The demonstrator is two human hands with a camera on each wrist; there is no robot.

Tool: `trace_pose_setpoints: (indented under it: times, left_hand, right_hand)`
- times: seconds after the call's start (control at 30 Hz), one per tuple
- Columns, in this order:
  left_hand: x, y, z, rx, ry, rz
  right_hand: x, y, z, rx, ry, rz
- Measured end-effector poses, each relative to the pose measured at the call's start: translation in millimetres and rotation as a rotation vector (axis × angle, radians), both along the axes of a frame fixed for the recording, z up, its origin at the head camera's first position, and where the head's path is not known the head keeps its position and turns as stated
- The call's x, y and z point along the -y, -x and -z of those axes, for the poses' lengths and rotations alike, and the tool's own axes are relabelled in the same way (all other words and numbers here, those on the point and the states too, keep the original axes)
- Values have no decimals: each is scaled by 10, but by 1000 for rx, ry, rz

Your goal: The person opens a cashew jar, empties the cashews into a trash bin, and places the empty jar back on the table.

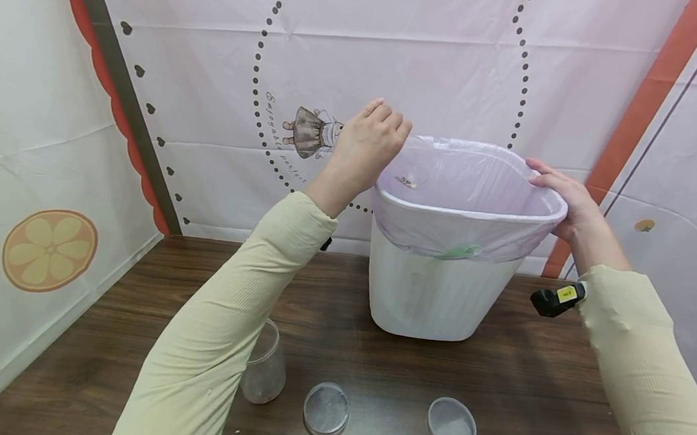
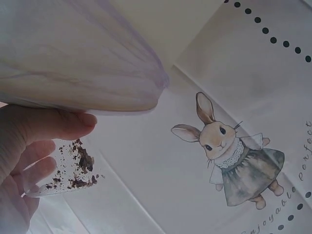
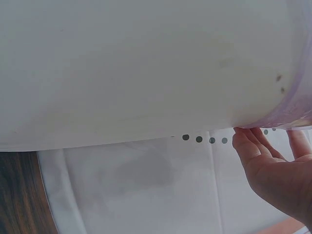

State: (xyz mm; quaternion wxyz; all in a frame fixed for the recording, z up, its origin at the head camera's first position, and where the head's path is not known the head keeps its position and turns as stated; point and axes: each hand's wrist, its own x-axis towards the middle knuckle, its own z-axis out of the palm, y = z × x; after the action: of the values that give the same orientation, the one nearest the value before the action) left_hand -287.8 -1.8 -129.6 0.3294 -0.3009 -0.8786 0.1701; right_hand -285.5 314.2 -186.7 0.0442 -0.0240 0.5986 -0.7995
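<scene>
A white bin [image 1: 439, 296] lined with a pale purple bag [image 1: 464, 185] stands on the brown table, its mouth tipped toward me. My left hand [image 1: 368, 135] is curled at the bin's far left rim. In the left wrist view, my left hand [image 2: 48, 146] pinches a small clear piece [image 2: 73, 170] speckled with dark crumbs, just under the bag's edge [image 2: 97, 73]. My right hand [image 1: 560, 190] grips the bin's right rim, thumb on top. From the right wrist, the fingers [image 3: 258, 146] touch the bag's edge below the white wall [image 3: 146, 63].
On the table [image 1: 107, 336] near me stands a clear jar [image 1: 264, 365], partly behind my left sleeve. Two round clear lids [image 1: 326, 409] [image 1: 451, 425] lie flat at the front. A printed backdrop with a rabbit [image 2: 234, 151] closes the back and sides.
</scene>
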Motion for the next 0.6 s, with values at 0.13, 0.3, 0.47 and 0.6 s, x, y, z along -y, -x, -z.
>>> trace_pose_setpoints:
  times: [0.13, 0.3, 0.47, 0.6]
  left_hand:
    - [4, 3, -1, 11, -16, -12]
    - [14, 4, 7, 2, -38, -12]
    - [2, -8, 0, -27, 27, 14]
    - [-15, -3, -15, -66, 104, 58]
  right_hand:
    - [-1, -2, -1, 4, -5, 3]
    - [-1, -1, -1, 9, -14, 5]
    - [9, -1, -5, 9, -17, 5]
    - [17, -4, -9, 20, -23, 8]
